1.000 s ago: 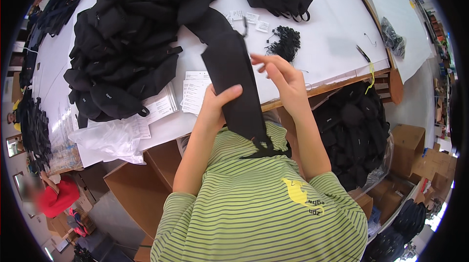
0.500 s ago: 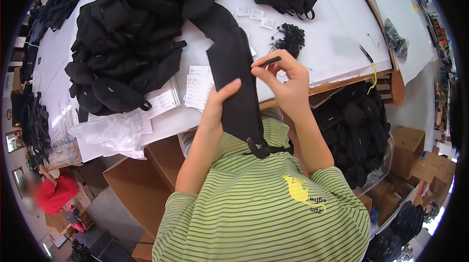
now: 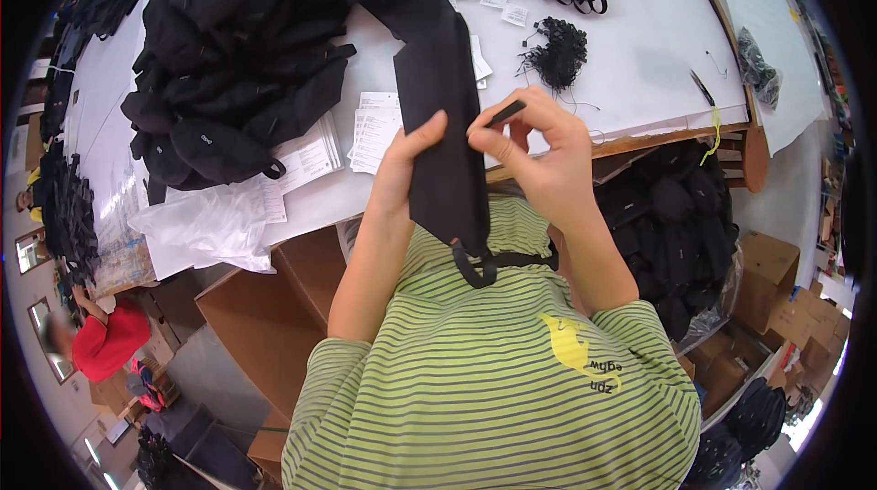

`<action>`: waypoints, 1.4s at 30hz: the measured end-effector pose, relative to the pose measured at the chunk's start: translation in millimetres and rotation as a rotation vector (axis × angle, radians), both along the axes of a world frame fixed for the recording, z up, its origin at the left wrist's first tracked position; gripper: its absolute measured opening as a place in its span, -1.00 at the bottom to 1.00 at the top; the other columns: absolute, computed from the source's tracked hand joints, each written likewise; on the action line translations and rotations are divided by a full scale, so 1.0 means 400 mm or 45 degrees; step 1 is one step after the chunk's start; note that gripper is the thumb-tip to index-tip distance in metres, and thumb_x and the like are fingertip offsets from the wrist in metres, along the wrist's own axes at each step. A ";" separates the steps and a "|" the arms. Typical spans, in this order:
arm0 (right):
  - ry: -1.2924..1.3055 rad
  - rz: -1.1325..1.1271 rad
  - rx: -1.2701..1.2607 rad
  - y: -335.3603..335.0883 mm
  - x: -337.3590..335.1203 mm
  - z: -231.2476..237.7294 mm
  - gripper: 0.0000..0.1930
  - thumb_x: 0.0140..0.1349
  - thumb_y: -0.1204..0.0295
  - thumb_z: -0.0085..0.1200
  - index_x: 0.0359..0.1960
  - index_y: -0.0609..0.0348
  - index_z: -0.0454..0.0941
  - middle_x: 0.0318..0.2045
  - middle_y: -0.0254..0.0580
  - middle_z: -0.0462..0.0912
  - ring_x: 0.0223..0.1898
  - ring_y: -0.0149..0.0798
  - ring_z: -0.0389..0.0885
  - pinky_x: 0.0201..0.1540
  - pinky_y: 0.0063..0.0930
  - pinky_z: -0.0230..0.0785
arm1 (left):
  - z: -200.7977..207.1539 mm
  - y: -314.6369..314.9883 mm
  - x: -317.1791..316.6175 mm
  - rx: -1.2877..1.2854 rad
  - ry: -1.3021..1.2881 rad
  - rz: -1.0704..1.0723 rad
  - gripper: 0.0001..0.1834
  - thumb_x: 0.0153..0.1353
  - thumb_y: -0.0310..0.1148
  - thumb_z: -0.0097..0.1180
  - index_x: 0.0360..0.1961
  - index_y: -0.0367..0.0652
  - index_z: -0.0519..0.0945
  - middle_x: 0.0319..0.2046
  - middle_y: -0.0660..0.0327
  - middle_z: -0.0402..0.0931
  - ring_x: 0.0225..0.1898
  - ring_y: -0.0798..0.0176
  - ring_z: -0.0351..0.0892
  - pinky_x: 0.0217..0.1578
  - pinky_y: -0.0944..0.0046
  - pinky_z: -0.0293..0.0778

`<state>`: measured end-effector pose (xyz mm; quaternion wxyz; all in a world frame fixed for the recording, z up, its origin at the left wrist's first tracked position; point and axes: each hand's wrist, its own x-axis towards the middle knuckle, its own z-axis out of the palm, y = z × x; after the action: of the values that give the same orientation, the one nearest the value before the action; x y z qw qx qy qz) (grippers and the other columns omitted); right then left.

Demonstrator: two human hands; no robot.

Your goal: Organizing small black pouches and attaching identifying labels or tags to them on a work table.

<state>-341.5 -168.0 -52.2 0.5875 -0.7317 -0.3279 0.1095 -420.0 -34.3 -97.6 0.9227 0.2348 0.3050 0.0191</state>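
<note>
A long, flat black fabric piece [image 3: 449,170] runs from the pile down toward my body, with a narrow loop of strap [image 3: 480,273] at its near end. My left hand [image 3: 399,168] grips its left edge, thumb lying on top and the other fingers hidden beneath. Just right of the fabric, my right hand [image 3: 545,145] pinches a small, slim black stick-like piece [image 3: 508,113] between thumb and fingers. Its exact kind is too small to tell. The right fingertips come close to the fabric's right edge; whether they touch it I cannot tell.
A heap of black fabric items [image 3: 242,61] covers the table's left. Paper labels [image 3: 376,129], a clear plastic bag [image 3: 215,225], a bundle of black cords [image 3: 555,53] and snips [image 3: 702,88] lie about. Below right sits a bag of black goods [image 3: 671,230]. A person in red [image 3: 110,339] is far left.
Both hands keep their holds, the fabric and slim piece still in them. The table and its contents sit slightly higher in view. The fabric's loop end has shifted a little.
</note>
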 end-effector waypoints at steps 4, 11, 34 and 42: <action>0.052 0.217 -0.077 -0.010 -0.048 0.012 -0.88 -0.01 0.45 0.31 -0.49 0.16 0.60 -0.62 -0.40 0.47 -0.54 -0.43 0.25 -0.53 -0.58 0.14 | -0.022 0.028 -0.002 -0.083 -0.174 -0.032 -0.59 0.36 -0.10 -0.10 -0.57 -0.12 0.29 -0.63 0.34 0.13 -0.59 0.39 0.16 -0.61 0.39 0.19; 0.035 0.309 -0.123 -0.018 -0.067 0.015 -0.86 -0.01 0.44 0.32 -0.49 0.18 0.59 -0.62 -0.37 0.49 -0.53 -0.42 0.29 -0.55 -0.57 0.13 | -0.027 0.041 -0.010 -0.054 -0.132 -0.021 -0.61 0.38 -0.14 -0.11 -0.56 -0.14 0.33 -0.64 0.35 0.13 -0.54 0.41 0.09 -0.55 0.40 0.13; -0.025 -0.156 -0.009 -0.019 0.041 -0.009 -0.91 0.03 0.45 0.29 -0.42 0.12 0.65 -0.59 -0.45 0.52 -0.59 -0.52 0.23 -0.53 -0.64 0.07 | -0.026 0.034 -0.038 0.238 -0.243 -0.084 -0.52 0.01 -0.30 0.25 -0.08 -0.36 0.46 -0.41 0.15 0.51 -0.47 0.33 0.51 -0.46 0.43 0.49; -0.122 -0.316 0.185 0.005 0.010 -0.025 -0.93 0.02 0.47 0.30 -0.44 0.08 0.66 -0.63 -0.45 0.51 -0.61 -0.54 0.23 -0.58 -0.66 0.04 | -0.002 0.014 -0.031 0.302 -0.056 -0.280 -0.56 0.01 -0.36 0.29 -0.08 -0.33 0.52 -0.31 0.18 0.59 -0.39 0.37 0.60 -0.34 0.44 0.52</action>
<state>-337.6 -166.0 -62.3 0.6316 -0.7265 -0.2698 -0.0229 -432.5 -28.7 -98.3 0.8915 0.3737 0.2528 -0.0410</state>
